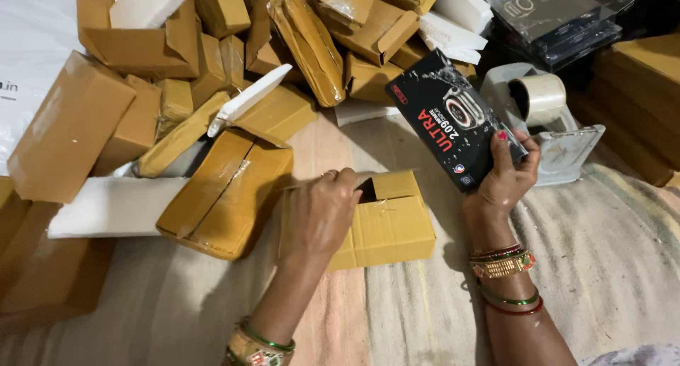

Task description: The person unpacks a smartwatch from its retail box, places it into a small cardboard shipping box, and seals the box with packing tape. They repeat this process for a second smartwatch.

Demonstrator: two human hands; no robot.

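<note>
My right hand [506, 178] holds a black product box [446, 118] with a watch picture, tilted up above the floor. My left hand [319, 210] rests on a small brown cardboard box [389, 228] and grips its open top flap; a dark gap shows at the opening beside my fingers. The black box hovers just right of and above the cardboard box, apart from it. Both wrists wear bangles.
A heap of brown cardboard boxes [212, 68] and white foam pieces [106, 206] fills the left and back. A tape dispenser [545, 118] with a tape roll stands right of the black box. More black boxes [552, 15] are stacked at the back right. Striped cloth [602, 267] covers the floor.
</note>
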